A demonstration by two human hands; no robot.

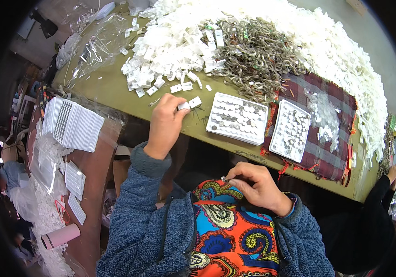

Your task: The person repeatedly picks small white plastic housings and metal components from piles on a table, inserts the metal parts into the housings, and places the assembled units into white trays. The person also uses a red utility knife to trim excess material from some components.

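My left hand (164, 123) is over the table's near edge, thumb and finger closed on a small white plastic piece (184, 106). Beside that piece lies another white rectangular piece (195, 102). Lower down, in front of my patterned clothing, my right hand (259, 188) pinches a tiny metallic-looking part (224, 179), too small to name. To the right of my left hand sits a white tray (229, 135) holding rows of small round pieces. A second white tray (278, 148), also with round pieces, stands partly on a plaid cloth (329, 162).
White plastic pieces (165, 55) form a large heap across the table's back. In front lies a grey-brown pile of small curled parts (262, 55). Stacked white trays (75, 125) and a pink cylinder (61, 236) are at left. Another person's hand (394, 175) shows at far right.
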